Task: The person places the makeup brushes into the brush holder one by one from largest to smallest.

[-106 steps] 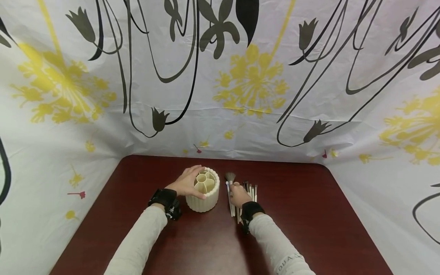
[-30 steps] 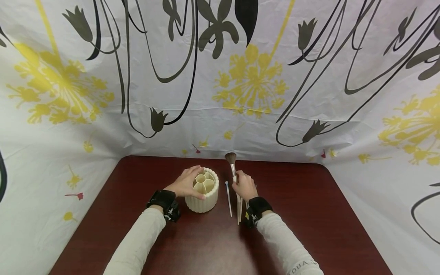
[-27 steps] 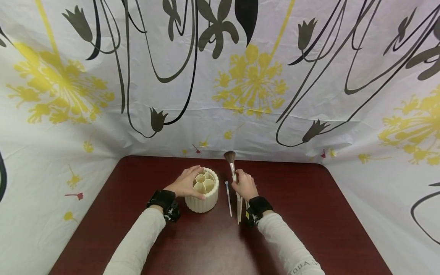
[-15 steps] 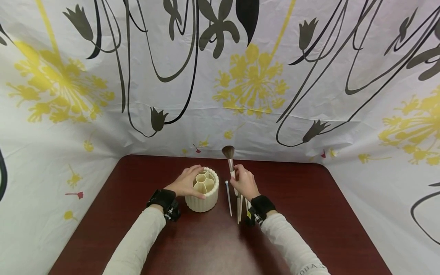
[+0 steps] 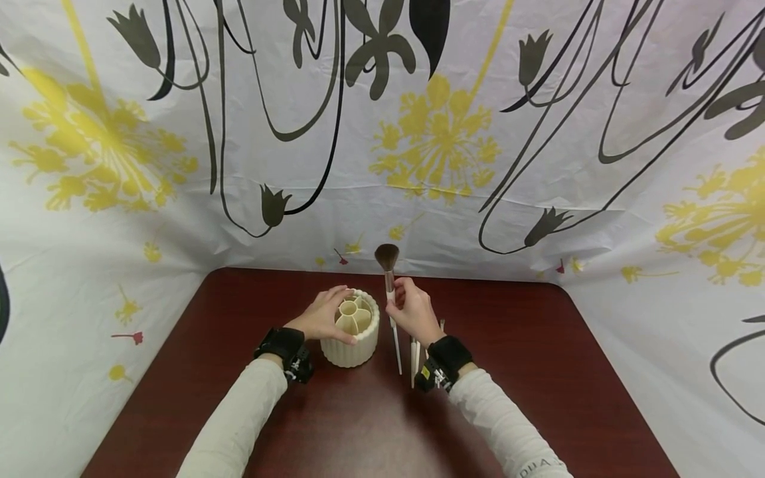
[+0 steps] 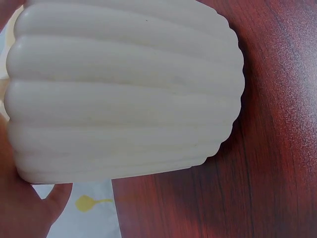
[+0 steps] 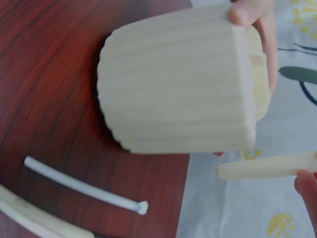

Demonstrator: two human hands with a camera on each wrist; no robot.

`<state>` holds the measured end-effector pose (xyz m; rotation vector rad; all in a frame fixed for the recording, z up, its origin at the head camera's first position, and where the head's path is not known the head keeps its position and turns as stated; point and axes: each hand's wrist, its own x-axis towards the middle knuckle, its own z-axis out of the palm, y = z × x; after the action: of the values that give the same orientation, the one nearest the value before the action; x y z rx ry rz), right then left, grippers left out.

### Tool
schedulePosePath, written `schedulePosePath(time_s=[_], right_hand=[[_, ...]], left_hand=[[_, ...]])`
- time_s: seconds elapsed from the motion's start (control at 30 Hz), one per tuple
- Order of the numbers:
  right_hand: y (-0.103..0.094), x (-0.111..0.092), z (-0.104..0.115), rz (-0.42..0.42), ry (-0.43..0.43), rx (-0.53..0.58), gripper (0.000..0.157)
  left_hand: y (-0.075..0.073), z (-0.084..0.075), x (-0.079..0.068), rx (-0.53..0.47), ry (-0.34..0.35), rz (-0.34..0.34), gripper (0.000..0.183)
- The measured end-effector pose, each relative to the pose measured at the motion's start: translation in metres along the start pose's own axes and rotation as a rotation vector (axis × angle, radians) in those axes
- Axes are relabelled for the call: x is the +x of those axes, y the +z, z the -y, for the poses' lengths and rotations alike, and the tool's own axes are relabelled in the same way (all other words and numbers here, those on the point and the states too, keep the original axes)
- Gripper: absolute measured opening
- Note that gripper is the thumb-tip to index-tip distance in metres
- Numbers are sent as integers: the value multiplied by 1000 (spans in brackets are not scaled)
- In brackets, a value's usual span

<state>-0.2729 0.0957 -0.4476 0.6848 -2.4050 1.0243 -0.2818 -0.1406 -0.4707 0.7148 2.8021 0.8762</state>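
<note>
A cream ribbed brush holder (image 5: 349, 350) with inner dividers stands upright on the table. My left hand (image 5: 321, 317) grips it by its rim, thumb at the front. In the left wrist view the holder's fluted wall (image 6: 124, 94) fills much of the picture. Just right of the holder, my right hand (image 5: 416, 313) pinches a large makeup brush (image 5: 387, 257) by its pale handle, brown bristles up. The handle's lower end (image 7: 262, 167) hangs in the air beside the holder's top in the right wrist view.
A thin white stick with a blue-banded tip (image 7: 84, 184) lies on the dark red table (image 5: 335, 425) right of the holder. Several slim brushes (image 5: 415, 362) lie partly hidden under my right hand. A patterned white cloth (image 5: 442, 219) hangs behind the table.
My right hand has picked the large brush up from the group of brushes and carried it up and left, closer to the holder. The left hand has stayed on the holder.
</note>
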Motion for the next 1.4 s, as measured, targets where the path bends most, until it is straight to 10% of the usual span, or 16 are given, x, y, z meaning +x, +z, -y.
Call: schedulePosePath(time_s=[0.7,1.4], right_hand=[[13,7,28,-37,-93,146,33],[35,-13,15,35,-148,64,31]], left_hand=[[1,-1,-1,12,-29,-9,107],[4,-1,-1,17,-33,-31,106]])
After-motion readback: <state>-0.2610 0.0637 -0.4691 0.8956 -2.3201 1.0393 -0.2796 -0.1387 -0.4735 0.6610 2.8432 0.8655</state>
